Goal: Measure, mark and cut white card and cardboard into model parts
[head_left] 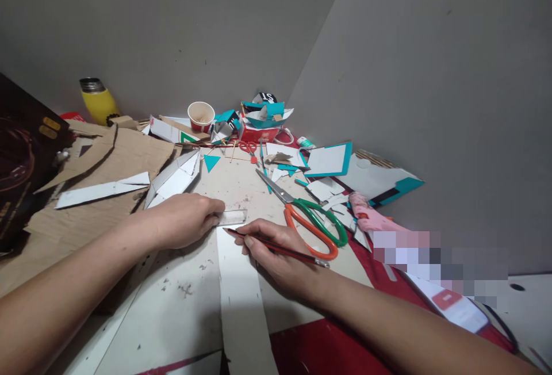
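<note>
At frame centre, the left hand [183,221] presses its closed fingers on a clear ruler [232,217] across a white strip [241,289]. The right hand [276,251] grips a pencil [276,247], tip at the ruler; scissors [310,217] lie just right.

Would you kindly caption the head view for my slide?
Left hand steadies a clear ruler on a white strip; right hand holds a pencil beside scissors.
</note>
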Motion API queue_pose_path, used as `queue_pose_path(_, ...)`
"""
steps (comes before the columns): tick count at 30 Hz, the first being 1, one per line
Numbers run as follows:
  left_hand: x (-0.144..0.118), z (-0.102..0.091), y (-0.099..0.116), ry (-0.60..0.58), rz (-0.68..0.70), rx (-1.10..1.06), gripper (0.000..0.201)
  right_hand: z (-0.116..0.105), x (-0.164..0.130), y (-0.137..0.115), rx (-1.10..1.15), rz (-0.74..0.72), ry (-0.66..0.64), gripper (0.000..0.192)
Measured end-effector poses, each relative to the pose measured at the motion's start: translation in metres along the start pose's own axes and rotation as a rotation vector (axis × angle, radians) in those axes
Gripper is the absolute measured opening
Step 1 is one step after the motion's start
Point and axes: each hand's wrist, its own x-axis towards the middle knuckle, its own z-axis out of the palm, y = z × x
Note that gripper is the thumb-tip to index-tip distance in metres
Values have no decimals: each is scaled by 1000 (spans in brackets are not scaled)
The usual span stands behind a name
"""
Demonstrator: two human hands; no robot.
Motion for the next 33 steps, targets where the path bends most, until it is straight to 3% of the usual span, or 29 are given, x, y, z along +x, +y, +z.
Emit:
queue_pose_path(10, -1, -1, 0, 13, -6, 6, 21, -2, -1, -1, 43, 13, -5, 16)
queue_pose_path(17, -3, -2, 1, 38, -2, -2, 19, -12, -13, -5, 320, -231, 186, 24)
queue_pose_path(21, -11, -16, 8, 145, -21, -111, 20, -22, -16, -14, 335, -234, 360, 24)
queue_pose_path(24, -18, -28, 20, 333, -43, -408, 18, -29, -14, -18, 362, -212, 428, 23)
queue_pose_path(26, -21, -32, 29, 458, -74, -674, 15, -33, -13, -18, 371, -200, 406, 21)
queue_pose_path(29, -20, -29, 39, 603, -123, -1006, 11, -34, -13, -17, 380, -176, 248, 26)
queue_pose_path(33, -15, -13, 50, 659, -138, -1236, 14, -27, -18, -16, 461, -125, -38, 56)
